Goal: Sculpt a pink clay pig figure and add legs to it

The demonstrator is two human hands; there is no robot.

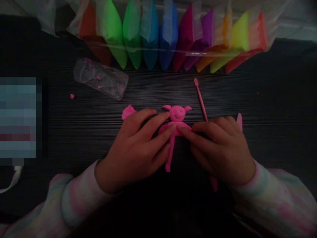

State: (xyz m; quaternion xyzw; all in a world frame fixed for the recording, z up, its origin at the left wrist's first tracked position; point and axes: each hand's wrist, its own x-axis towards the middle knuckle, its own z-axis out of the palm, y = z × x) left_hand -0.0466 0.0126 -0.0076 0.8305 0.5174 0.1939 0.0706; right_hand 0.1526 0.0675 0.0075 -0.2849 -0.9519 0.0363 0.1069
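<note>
A pink clay figure (177,114) lies on the dark table between my hands, with a round head, two pointed ears, a snout and small eyes. One thin leg (170,155) points down from its body. My left hand (141,143) curves over the figure's left side, its fingertips against the head and chest; its thumb is hidden. My right hand (218,142) is bent with its fingers together, and its index fingertip presses the arm at the other side of the body. Beneath the right palm, another pink piece (213,183) shows only in part.
A pink modelling tool (201,99) runs under my right hand, and a pink rounded tip (239,121) shows beyond it. Pink clay (128,112) sits by my left hand. A clear wrapper (101,78) with pink scraps lies farther back. Several coloured clay packets (135,36) line the far edge.
</note>
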